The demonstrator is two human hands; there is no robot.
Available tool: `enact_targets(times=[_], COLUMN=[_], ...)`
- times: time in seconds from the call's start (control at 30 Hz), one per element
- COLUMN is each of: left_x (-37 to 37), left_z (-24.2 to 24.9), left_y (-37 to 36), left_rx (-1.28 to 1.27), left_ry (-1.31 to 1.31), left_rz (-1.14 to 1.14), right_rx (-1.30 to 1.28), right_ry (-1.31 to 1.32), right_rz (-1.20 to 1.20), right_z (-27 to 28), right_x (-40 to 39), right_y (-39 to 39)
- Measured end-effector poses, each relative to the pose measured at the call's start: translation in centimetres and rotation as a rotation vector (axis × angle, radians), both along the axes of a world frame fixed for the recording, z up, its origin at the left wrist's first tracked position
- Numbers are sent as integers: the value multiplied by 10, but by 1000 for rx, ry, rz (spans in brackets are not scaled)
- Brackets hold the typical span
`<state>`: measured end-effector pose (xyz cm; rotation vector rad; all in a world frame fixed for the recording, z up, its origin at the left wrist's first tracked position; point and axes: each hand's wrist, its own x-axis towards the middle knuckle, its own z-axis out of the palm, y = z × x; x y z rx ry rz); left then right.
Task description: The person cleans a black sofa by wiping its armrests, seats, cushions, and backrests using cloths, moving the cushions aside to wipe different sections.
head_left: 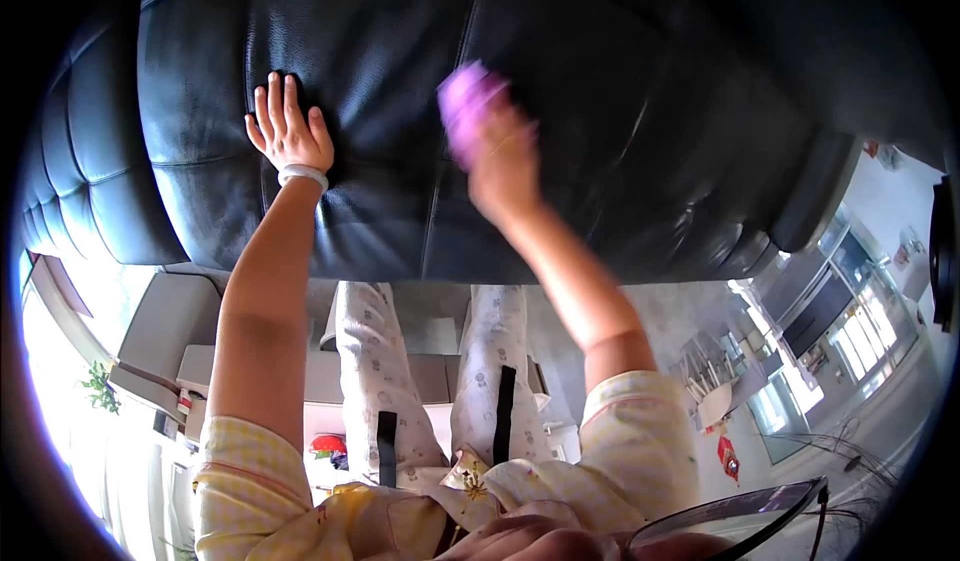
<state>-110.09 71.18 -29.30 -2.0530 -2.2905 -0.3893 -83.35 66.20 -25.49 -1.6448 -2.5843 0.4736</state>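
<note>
A black leather sofa with stitched seams spans the upper part of the head view. My left hand lies flat on it with fingers spread, pressing creases into the leather; a pale bangle circles that wrist. Further right, my right hand is closed around a pink-purple cloth against the sofa surface. Both the cloth and the right hand are smeared by motion.
My legs in patterned trousers stand at the sofa's front edge. Grey cabinet-like furniture and a green plant are at the lower left. Glass-paned doors show at the right.
</note>
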Motion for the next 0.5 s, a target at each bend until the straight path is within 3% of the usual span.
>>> enact_targets(times=[0.03,0.1,0.13,0.17,0.23,0.33,0.5], left_x=[-1,1,1,2,0,3,-5], left_z=[-1,1,2,-1,-2,3,5], left_y=[-1,-2,-1,-1,-1,-2,-5], left_rx=[-5,-16,-8,7,17,17,15], left_ry=[-1,-2,-10,-20,-40,-50,-80], left_rz=[-6,1,5,-7,-6,10,-1], right_rx=[-80,-84,-207,-233,128,302,227], right_ry=[-6,384,448,167,22,211,303], right_rz=[96,329,75,7,-90,-521,-350], right_z=[-2,-6,-4,15,13,-14,-15], right_x=[-9,-6,7,56,85,134,34], right_y=[-20,-62,-61,-16,7,44,-44])
